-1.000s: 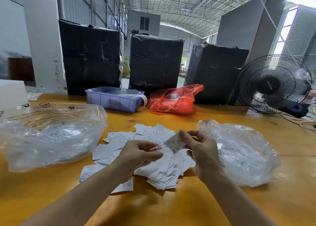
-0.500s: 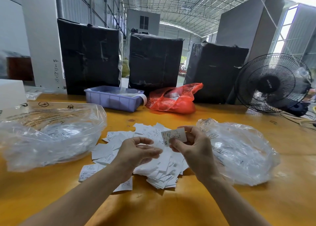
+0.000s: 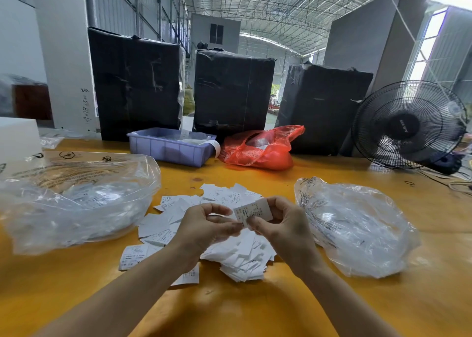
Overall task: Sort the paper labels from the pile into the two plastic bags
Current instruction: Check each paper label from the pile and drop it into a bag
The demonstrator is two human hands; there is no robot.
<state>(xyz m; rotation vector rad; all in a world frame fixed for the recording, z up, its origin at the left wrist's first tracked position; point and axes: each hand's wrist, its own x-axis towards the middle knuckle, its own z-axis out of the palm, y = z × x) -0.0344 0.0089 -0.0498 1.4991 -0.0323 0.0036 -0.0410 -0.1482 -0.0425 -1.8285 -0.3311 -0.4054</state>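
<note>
My right hand [image 3: 283, 224] pinches one printed label [image 3: 252, 210] just above the pile of labels [image 3: 219, 234], and my left hand [image 3: 204, 227] curls beside it, fingertips meeting the label's lower corner. Bare yellow table [image 3: 229, 308] lies between the pile and me. Left of the pile the big clear bag [image 3: 74, 198] gapes open; right of it sits the crumpled clear bag [image 3: 355, 227]. Beyond the pile stand a purple bin [image 3: 171, 149], a red bag [image 3: 260, 149] and a fan [image 3: 408, 124].
</note>
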